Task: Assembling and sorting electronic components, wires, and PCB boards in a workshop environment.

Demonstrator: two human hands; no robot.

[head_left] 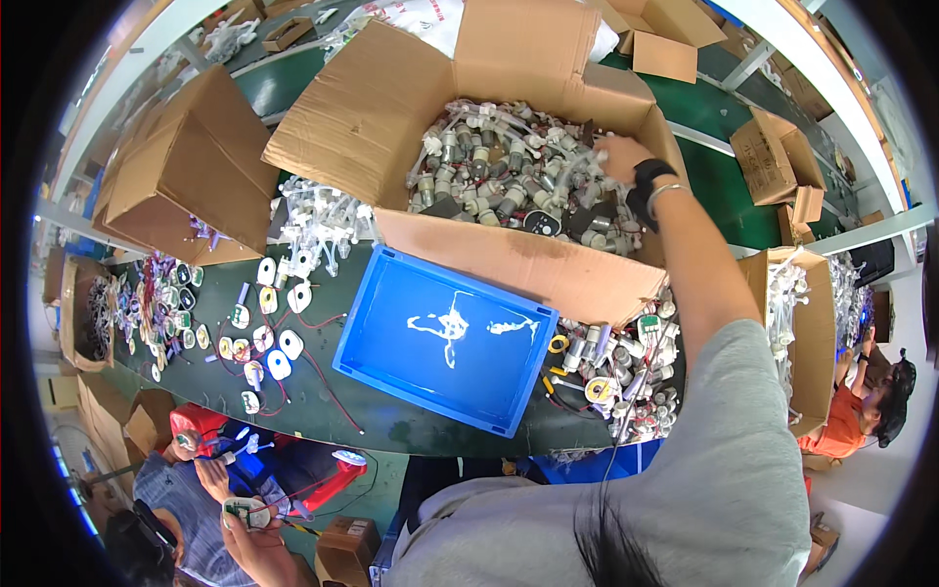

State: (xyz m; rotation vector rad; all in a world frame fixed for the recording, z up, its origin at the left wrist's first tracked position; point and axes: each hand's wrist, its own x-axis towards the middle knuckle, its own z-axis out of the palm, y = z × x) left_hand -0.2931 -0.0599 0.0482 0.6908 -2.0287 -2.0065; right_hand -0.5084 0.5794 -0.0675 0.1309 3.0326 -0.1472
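Note:
My right hand (623, 159), with a black band and a bangle at the wrist, reaches into the right side of a large open cardboard box (509, 256). Its fingers are bent down among small motors with white plastic fittings (514, 171) that fill the box. What they close on, if anything, is hidden. My left hand is not in view. Nearer me, a shallow blue plastic tray (391, 338) lies on the table, with white smears on its bottom. To the tray's right is a pile of motors and wired parts (631, 377).
Round white parts with wires (279, 364) lie left of the tray. A tilted cardboard box (186, 176) stands at the far left, another open box (810, 342) at the right. At the lower left a co-worker's hands (256, 550) hold a white part. Another person (851, 411) is at far right.

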